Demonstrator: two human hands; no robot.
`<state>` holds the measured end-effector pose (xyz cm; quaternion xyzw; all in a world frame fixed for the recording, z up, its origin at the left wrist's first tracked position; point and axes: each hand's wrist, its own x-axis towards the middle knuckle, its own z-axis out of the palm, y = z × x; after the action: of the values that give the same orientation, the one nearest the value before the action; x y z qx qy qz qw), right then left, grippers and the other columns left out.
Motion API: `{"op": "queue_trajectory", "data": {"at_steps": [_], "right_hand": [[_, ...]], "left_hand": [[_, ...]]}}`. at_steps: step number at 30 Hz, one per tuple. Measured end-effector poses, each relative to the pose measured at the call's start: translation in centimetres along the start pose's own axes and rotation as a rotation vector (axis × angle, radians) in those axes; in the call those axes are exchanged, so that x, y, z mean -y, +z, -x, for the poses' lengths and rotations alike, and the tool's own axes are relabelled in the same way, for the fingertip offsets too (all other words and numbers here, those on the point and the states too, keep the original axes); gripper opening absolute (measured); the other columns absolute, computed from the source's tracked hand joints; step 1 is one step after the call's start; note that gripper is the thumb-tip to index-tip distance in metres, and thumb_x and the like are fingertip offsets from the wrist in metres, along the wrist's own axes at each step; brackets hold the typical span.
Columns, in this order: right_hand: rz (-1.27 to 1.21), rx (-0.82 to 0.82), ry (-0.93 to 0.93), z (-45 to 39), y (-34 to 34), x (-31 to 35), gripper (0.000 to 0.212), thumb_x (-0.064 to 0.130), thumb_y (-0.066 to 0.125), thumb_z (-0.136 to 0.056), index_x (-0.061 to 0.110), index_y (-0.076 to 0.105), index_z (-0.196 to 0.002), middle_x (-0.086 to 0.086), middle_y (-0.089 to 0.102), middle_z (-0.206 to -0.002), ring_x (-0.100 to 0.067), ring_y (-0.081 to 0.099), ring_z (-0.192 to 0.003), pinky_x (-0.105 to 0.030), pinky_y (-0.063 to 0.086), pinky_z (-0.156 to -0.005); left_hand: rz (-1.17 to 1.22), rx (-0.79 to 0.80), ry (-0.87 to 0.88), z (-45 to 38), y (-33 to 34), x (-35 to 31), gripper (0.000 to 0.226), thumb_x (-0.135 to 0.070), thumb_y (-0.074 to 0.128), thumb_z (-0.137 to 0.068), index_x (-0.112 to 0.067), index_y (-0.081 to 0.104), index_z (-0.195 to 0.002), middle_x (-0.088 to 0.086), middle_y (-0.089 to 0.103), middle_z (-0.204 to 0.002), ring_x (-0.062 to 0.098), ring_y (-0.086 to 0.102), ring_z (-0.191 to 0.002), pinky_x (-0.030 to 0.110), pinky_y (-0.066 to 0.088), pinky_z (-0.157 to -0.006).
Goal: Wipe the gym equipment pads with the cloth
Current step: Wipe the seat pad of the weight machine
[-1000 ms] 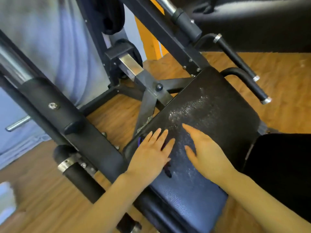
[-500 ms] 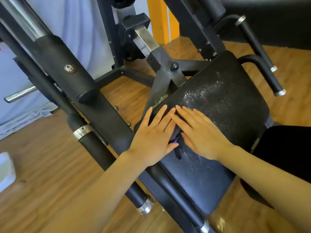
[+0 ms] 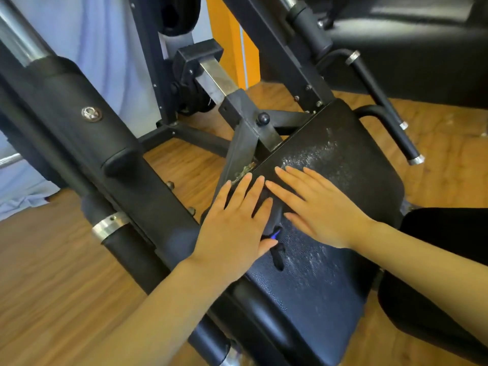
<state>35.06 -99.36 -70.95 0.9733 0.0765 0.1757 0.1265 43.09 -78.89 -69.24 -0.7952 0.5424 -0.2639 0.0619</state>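
A black leather seat pad [image 3: 351, 180] of a gym machine fills the middle, flecked with white wet or dusty patches. A dark cloth [image 3: 273, 220] with a blue edge lies on the pad's left part, mostly hidden under my hands. My left hand [image 3: 235, 225] lies flat on it at the pad's left edge, fingers straight. My right hand [image 3: 319, 204] presses flat beside it, fingers straight and pointing left, fingertips close to those of the left hand.
A thick black frame bar [image 3: 87, 133] with a steel sleeve runs diagonally on the left. Two black handles with chrome caps [image 3: 388, 112] stick out beyond the pad. A second black pad [image 3: 412, 43] sits at top right. Wooden floor [image 3: 47, 273] surrounds the machine.
My hands came together on the cloth: a second ago they lay apart, now their fingertips nearly meet. Both slid up toward the pad's far left edge.
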Motion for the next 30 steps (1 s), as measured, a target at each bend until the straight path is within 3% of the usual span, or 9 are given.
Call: {"op": "queue_trajectory", "data": {"at_steps": [6,8,13,18,20,22,26,28,30], "right_hand": [[-0.032,-0.054,-0.028,1.2,1.6,-0.2,0.060,0.041,0.030,-0.098,0.018,0.016,-0.152,-0.015,0.023,-0.156,-0.031,0.026,-0.143,-0.048,0.027,-0.114],[-0.051,-0.028,-0.069,2.1,2.1,-0.1,0.060,0.042,0.029,-0.098,0.020,0.014,-0.153,-0.015,0.023,-0.157,-0.032,0.026,-0.143,-0.049,0.028,-0.114],[-0.013,0.017,-0.118,2.9,3.5,-1.8,0.063,0.051,0.024,-0.098,0.023,0.016,-0.153,-0.014,0.017,-0.158,-0.032,0.017,-0.146,-0.050,0.022,-0.116],[-0.118,0.012,-0.052,3.0,5.0,-2.5,0.067,0.060,0.021,-0.096,0.025,0.016,-0.153,-0.012,0.013,-0.160,-0.029,0.008,-0.148,-0.050,0.013,-0.116],[-0.166,-0.001,-0.064,3.0,5.7,-2.0,0.067,0.062,0.018,-0.096,0.025,0.013,-0.152,-0.011,0.012,-0.160,-0.028,0.007,-0.148,-0.051,0.013,-0.114],[-0.217,-0.029,-0.062,2.8,6.3,-1.7,0.067,0.061,0.016,-0.096,0.025,0.011,-0.152,-0.011,0.009,-0.160,-0.027,0.004,-0.148,-0.050,0.013,-0.115],[-0.278,-0.082,-0.045,2.9,7.4,-1.7,0.067,0.060,0.022,-0.096,0.025,0.010,-0.152,-0.009,0.006,-0.161,-0.025,0.001,-0.148,-0.050,0.012,-0.115],[-0.295,-0.099,-0.030,3.1,8.0,-2.1,0.067,0.060,0.021,-0.096,0.025,0.011,-0.152,-0.009,0.005,-0.161,-0.025,0.001,-0.148,-0.051,0.013,-0.115],[-0.313,-0.096,0.002,3.3,8.5,-2.6,0.067,0.062,0.015,-0.096,0.026,0.010,-0.153,-0.009,0.004,-0.161,-0.025,0.000,-0.148,-0.054,0.015,-0.116]], "left_hand": [[-0.076,0.094,-0.093,1.2,0.1,0.1,0.091,-0.070,0.064,-0.066,-0.024,0.048,-0.142,0.018,0.027,-0.156,0.042,0.027,-0.142,0.058,0.035,-0.106],[-0.096,0.116,-0.146,1.6,-0.1,-0.6,0.085,-0.067,0.069,-0.066,-0.030,0.049,-0.141,0.019,0.028,-0.156,0.042,0.032,-0.139,0.054,0.039,-0.099],[-0.198,0.132,-0.135,1.1,0.2,-1.0,0.068,-0.065,0.053,-0.079,-0.036,0.049,-0.140,0.019,0.030,-0.154,0.043,0.037,-0.135,0.052,0.043,-0.091],[-0.171,0.113,-0.198,0.2,-0.5,-3.5,0.067,-0.046,0.074,-0.073,-0.022,0.058,-0.133,0.020,0.031,-0.154,0.041,0.038,-0.135,0.050,0.043,-0.096],[-0.111,0.124,-0.227,0.2,-0.5,-5.5,0.068,-0.038,0.065,-0.078,-0.012,0.050,-0.140,0.023,0.026,-0.155,0.042,0.031,-0.140,0.050,0.038,-0.105],[-0.073,0.148,-0.261,0.6,0.4,-7.0,0.067,-0.044,0.046,-0.087,-0.010,0.042,-0.144,0.024,0.024,-0.155,0.042,0.024,-0.143,0.051,0.030,-0.113],[-0.121,0.198,-0.092,-0.5,0.9,-5.2,0.056,-0.032,0.043,-0.092,-0.019,0.041,-0.146,0.021,0.024,-0.156,0.045,0.022,-0.142,0.051,0.023,-0.114],[-0.145,0.149,0.048,-2.2,0.8,-2.6,0.050,-0.022,0.039,-0.092,-0.018,0.049,-0.141,0.021,0.037,-0.150,0.044,0.036,-0.137,0.051,0.035,-0.108],[-0.071,0.102,0.037,-2.9,1.4,-1.3,0.042,-0.019,0.054,-0.089,-0.016,0.060,-0.131,0.021,0.048,-0.142,0.045,0.045,-0.130,0.054,0.042,-0.102]]}}
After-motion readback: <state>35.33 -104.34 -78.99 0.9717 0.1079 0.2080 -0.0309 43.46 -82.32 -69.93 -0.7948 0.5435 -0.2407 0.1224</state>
